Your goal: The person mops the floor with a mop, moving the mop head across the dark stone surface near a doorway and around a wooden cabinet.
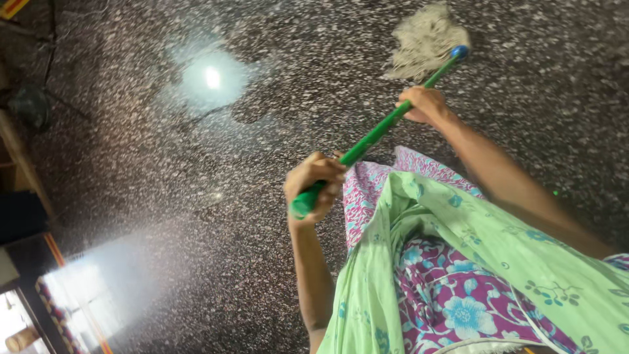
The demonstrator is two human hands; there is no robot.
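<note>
Speckled floor (131, 164) w/ glare patch. Left hand (313, 183), fingers wrapped tight round top end of green mop handle (377, 134) for leverage; right hand (424, 105) clenched lower, steering; mop head (426, 39) spread on floor.

The floor (164, 170) is finished in dark speckled stone with a glossy surface. A bright round light reflection (211, 77) is seen on it at upper centre. A broader patch of daylight glare (98, 282) is located at lower left, beside wooden furniture (19, 157).
</note>
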